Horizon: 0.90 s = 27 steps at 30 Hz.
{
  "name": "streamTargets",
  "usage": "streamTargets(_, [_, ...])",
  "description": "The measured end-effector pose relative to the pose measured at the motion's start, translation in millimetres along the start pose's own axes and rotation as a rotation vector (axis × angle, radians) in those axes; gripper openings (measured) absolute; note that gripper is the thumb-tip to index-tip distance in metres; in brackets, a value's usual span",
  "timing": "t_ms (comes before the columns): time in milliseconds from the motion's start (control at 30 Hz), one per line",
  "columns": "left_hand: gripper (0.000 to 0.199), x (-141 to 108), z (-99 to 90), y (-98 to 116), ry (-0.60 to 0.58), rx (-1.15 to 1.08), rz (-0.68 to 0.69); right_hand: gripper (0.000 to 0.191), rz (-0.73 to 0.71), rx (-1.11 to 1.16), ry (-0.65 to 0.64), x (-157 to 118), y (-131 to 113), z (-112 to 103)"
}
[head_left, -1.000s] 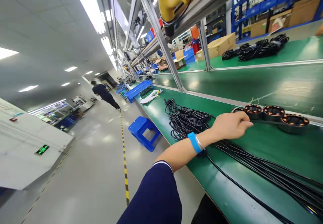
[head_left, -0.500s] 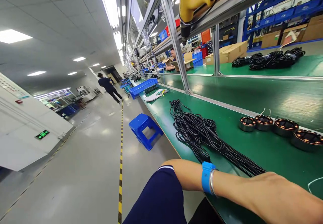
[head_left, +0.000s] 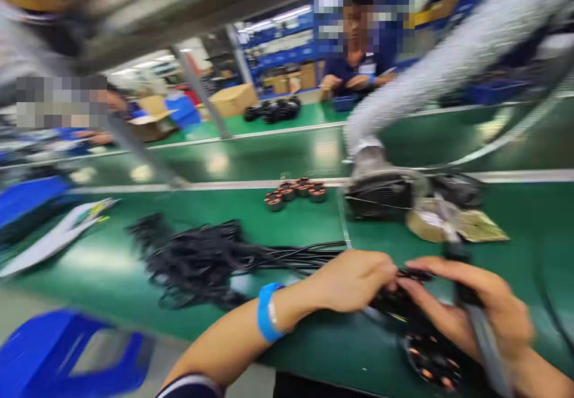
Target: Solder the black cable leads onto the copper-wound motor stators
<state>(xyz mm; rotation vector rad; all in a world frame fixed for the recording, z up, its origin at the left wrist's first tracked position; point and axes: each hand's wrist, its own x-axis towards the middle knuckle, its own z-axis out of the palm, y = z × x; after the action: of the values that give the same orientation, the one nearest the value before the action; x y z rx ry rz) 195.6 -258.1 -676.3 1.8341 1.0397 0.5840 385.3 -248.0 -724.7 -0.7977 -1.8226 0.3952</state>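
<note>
My left hand (head_left: 359, 281), with a blue wristband, is closed at the right end of the black cable bundle (head_left: 197, 260); its fingertips meet a small dark part (head_left: 415, 274). My right hand (head_left: 479, 302) pinches that part between thumb and fingers from the other side. A grey-black tool-like object (head_left: 487, 344) crosses in front of my right palm, blurred. Just below the hands sits a round stator with copper windings (head_left: 433, 362). Exactly what my left fingers grip is hidden and smeared.
Several copper-wound stators (head_left: 302, 189) stand near the bench's back rail. A silver duct (head_left: 417, 81) comes down to a black nozzle (head_left: 381, 195), beside a tape roll (head_left: 428, 219). A blue stool (head_left: 67, 350) is at lower left. A person (head_left: 363, 57) works across the bench.
The view has swung right, from the aisle to the bench. Both hands now show together around the small dark part; earlier only my left arm and part of its hand were visible.
</note>
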Motion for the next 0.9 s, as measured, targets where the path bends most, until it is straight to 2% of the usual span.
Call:
streamTargets(100, [0.039, 7.2, 2.4, -3.1, 0.034, 0.022, -0.040, 0.030, 0.027, -0.053, 0.076, -3.2, 1.8, -18.9])
streamTargets(267, [0.038, 8.4, 10.1, 1.7, 0.065, 0.066, -0.071, 0.031, 0.140, 0.163, 0.056, -4.3, 7.7, -16.1])
streamTargets(433, [0.048, 7.3, 6.1, -9.6, -0.055, -0.193, -0.115, 0.032, 0.114, 0.196, 0.032, -6.0, 1.4, -10.1])
streamTargets(533, [0.045, 4.2, 4.8, -13.4, -0.091, -0.296, -0.120, 0.031, 0.062, 0.145, 0.019, -0.9, -10.3, -5.8])
streamTargets(600, [0.040, 0.5, 7.2, -13.9, -0.041, -0.297, -0.108, 0.030, 0.078, 0.104, 0.035, 2.8, -17.6, -2.9])
streamTargets(767, [0.036, -9.7, 20.8, -19.2, 0.126, -0.312, -0.096, 0.029, 0.225, 0.120, -0.003, 4.9, -25.2, 4.5])
streamTargets(900, [0.038, -9.5, 28.3, -24.8, 0.219, -0.538, -0.125, 0.028, 0.247, 0.104, -0.003, 1.0, -26.8, 10.6])
